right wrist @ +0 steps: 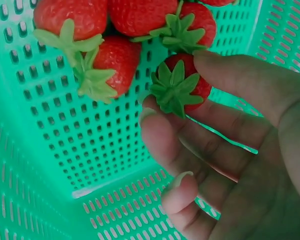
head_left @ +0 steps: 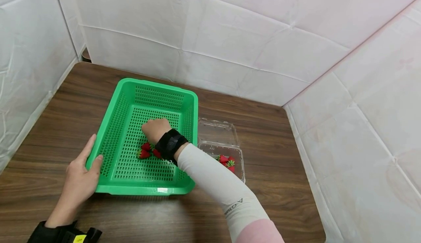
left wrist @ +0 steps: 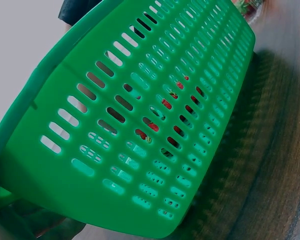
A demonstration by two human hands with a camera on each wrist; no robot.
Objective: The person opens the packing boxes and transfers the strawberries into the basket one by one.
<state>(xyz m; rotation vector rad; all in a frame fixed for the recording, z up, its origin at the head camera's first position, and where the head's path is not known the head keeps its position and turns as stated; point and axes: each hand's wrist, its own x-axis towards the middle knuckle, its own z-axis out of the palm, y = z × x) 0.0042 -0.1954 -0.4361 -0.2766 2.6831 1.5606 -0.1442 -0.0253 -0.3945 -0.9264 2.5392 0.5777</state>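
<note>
A green plastic basket [head_left: 144, 190] with slotted walls stands on the table. My left hand [head_left: 80, 179] grips its left rim near the front corner, the thumb over the edge. Down inside the basket, my right hand [head_left: 156, 129] pinches a strawberry [right wrist: 177, 85] between thumb and fingers, as the right wrist view shows. Several other strawberries [head_left: 143, 154] lie right beside it on the basket floor, their green leaf caps on. The left wrist view looks through the slotted wall [left wrist: 140, 90], with bits of red showing behind it.
Right of the basket lies a clear plastic clamshell box [head_left: 218, 131], lid folded back, with several strawberries [head_left: 223, 159] in it. My right forearm partly covers the box. White sheeting [head_left: 230, 45] walls in the brown wooden table [head_left: 273, 144] at the back and sides.
</note>
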